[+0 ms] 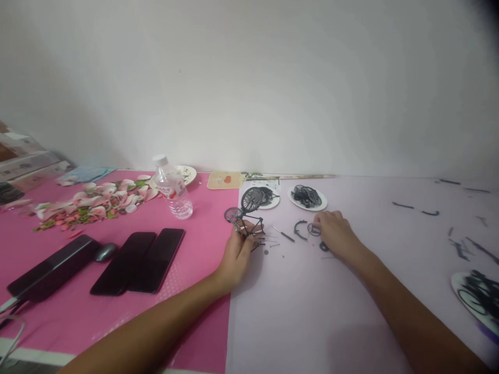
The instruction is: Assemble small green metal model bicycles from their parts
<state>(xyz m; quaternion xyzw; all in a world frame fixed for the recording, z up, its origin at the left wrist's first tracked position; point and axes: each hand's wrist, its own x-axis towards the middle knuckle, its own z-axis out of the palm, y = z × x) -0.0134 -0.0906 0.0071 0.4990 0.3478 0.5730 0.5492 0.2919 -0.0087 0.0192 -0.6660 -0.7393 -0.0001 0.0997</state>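
Observation:
My left hand (237,254) is closed around the frame of a small black model bicycle (246,214), which stands upright at the seam between the pink and lilac mats. My right hand (333,231) rests palm down on the lilac mat, its fingertips pinching a small round black part (313,229). A curved black piece (299,228) and a thin black tool (284,234) lie between the two hands. Behind them stand two white plates (307,197) holding black bicycle parts.
A clear water bottle (171,188) stands on the pink mat (78,291). Two dark phones (140,261), a mouse (104,252) and a black case (52,267) lie left. Pink petals (93,201) are heaped far left. Another plate of parts (477,296) sits at the right edge.

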